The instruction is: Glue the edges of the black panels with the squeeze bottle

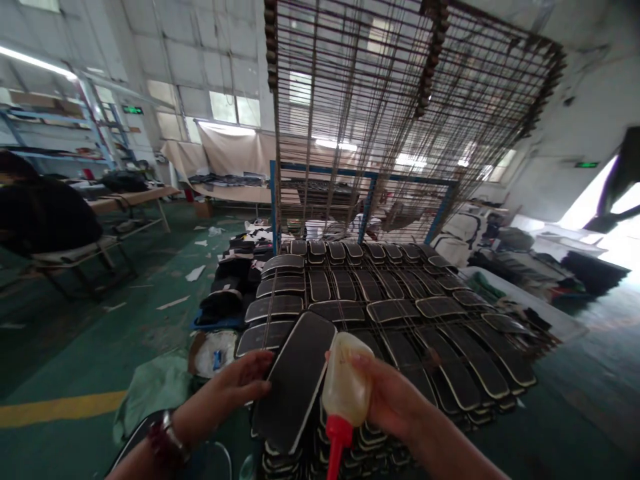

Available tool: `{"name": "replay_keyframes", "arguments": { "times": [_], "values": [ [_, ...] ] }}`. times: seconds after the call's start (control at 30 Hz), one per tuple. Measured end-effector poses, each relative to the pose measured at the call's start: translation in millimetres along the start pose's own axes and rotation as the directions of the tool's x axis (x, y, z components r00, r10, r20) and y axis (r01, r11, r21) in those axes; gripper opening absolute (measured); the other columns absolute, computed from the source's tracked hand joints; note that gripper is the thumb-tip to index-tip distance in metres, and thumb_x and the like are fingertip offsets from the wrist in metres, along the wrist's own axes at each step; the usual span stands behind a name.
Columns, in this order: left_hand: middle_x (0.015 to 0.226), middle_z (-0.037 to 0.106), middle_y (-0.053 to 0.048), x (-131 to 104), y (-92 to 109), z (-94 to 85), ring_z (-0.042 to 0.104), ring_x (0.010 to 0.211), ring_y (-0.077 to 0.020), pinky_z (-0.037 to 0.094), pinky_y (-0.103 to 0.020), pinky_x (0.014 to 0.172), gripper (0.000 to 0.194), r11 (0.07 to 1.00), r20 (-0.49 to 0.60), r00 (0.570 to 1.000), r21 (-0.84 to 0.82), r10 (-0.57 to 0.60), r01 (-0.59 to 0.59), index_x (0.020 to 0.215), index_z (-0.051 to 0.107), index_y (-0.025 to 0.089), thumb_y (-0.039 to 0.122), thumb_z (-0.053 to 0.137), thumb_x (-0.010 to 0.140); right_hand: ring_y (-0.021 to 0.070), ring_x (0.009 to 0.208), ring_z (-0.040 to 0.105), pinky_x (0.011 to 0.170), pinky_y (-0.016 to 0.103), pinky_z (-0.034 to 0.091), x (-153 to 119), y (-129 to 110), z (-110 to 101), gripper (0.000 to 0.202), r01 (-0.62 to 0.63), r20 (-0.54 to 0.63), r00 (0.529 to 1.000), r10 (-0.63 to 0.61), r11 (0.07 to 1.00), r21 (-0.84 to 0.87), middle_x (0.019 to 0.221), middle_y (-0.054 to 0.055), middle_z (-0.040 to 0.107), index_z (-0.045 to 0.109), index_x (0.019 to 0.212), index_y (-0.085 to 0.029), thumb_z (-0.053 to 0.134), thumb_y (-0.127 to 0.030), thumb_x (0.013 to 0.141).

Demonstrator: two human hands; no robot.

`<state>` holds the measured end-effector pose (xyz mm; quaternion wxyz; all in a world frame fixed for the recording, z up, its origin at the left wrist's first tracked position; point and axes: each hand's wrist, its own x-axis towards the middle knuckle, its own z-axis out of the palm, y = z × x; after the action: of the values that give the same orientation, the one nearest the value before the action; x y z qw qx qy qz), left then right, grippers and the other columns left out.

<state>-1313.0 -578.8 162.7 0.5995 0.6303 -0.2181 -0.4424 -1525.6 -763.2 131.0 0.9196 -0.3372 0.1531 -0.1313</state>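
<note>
My right hand (393,393) is closed around a translucent squeeze bottle (349,373) of yellowish liquid, its red nozzle pointing down. My left hand (250,380) grips the left edge of a dark, rounded panel (295,383) with a pale rim, thumb on its face and fingers at the edge. The panel is tilted lengthwise in front of me, and the bottle hangs beside its right edge. Beneath and beyond are rows of similar dark panels (395,310) with pale edges, laid on a wire rack. Stacked layers of them show below the bottle.
Raised wire shelves (350,100) stand above the panels on a blue frame (367,207). A round container (213,353) and green cloth (153,390) lie at left. Farther left, a person (45,207) sits at a table (135,198). White scraps (195,273) litter the green floor.
</note>
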Motion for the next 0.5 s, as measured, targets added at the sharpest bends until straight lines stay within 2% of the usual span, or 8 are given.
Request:
{"name": "replay_keyframes", "arguments": {
  "times": [0.07, 0.13, 0.23, 0.3, 0.4, 0.5],
  "values": [
    [0.099, 0.084, -0.011, 14.1, 5.7, 5.9, 0.079, 0.093, -0.0274, 0.063, -0.033, 0.083, 0.030, 0.998, 0.176, 0.984, -0.042, -0.037, 0.045, 0.101, 0.081, 0.017, 0.007, 0.086, 0.073, 0.0246, 0.087, 0.072, 0.084, 0.035, 0.060, 7.2, 5.3, 5.7, 0.052, -0.033, 0.031, 0.999, 0.034, 0.999, -0.033, 0.098, 0.012, 0.075, 0.077, 0.108, -0.007, 0.100, -0.043, 0.078],
    [0.100, 0.084, -0.011, 22.6, 1.7, 5.8, 0.079, 0.090, -0.0288, 0.062, -0.037, 0.084, 0.035, 0.994, 0.319, 0.947, -0.090, -0.030, 0.062, 0.107, 0.080, 0.015, 0.008, 0.083, 0.073, 0.0240, 0.083, 0.071, 0.080, 0.034, 0.060, 8.2, 6.0, 9.1, 0.053, -0.033, 0.061, 0.997, 0.037, 0.998, -0.062, 0.095, 0.011, 0.075, 0.078, 0.106, -0.009, 0.100, -0.046, 0.076],
    [0.108, 0.084, -0.008, 19.2, -5.6, -3.2, 0.077, 0.101, -0.0289, 0.059, -0.040, 0.093, 0.043, 0.991, 0.416, 0.909, -0.129, 0.013, 0.045, 0.117, 0.078, 0.022, 0.013, 0.081, 0.074, 0.0236, 0.089, 0.072, 0.082, 0.033, 0.060, -3.5, -9.4, 11.1, 0.051, 0.061, 0.063, 0.997, -0.054, 0.990, -0.124, 0.107, 0.013, 0.076, 0.079, 0.112, -0.014, 0.097, -0.049, 0.080],
    [0.112, 0.084, -0.005, 9.1, -5.4, -10.3, 0.075, 0.109, -0.0302, 0.056, -0.043, 0.098, 0.043, 0.994, 0.432, 0.902, -0.106, 0.024, 0.024, 0.120, 0.079, 0.027, 0.017, 0.079, 0.078, 0.0253, 0.099, 0.072, 0.088, 0.035, 0.060, -16.4, -30.1, 12.8, 0.047, 0.204, 0.042, 0.979, -0.199, 0.963, -0.176, 0.120, 0.014, 0.074, 0.078, 0.118, -0.018, 0.093, -0.049, 0.087],
    [0.114, 0.083, -0.002, -5.8, -2.4, -17.4, 0.071, 0.117, -0.0322, 0.054, -0.045, 0.102, 0.042, 0.998, 0.489, 0.872, -0.059, 0.004, 0.028, 0.121, 0.079, 0.034, 0.021, 0.078, 0.081, 0.0287, 0.105, 0.071, 0.090, 0.039, 0.061, -31.5, -63.8, 18.0, 0.042, 0.435, -0.011, 0.891, -0.454, 0.861, -0.265, 0.117, 0.012, 0.075, 0.078, 0.119, -0.024, 0.091, -0.050, 0.089],
    [0.117, 0.082, 0.001, -11.2, -7.2, -21.6, 0.069, 0.121, -0.0330, 0.053, -0.046, 0.104, 0.043, 0.998, 0.547, 0.836, -0.015, -0.037, 0.054, 0.124, 0.078, 0.039, 0.023, 0.077, 0.084, 0.0301, 0.100, 0.071, 0.090, 0.041, 0.061, -34.2, -83.5, 24.6, 0.038, 0.561, -0.057, 0.783, -0.620, 0.742, -0.367, 0.107, 0.009, 0.077, 0.079, 0.111, -0.025, 0.093, -0.049, 0.086]
  ]
}}
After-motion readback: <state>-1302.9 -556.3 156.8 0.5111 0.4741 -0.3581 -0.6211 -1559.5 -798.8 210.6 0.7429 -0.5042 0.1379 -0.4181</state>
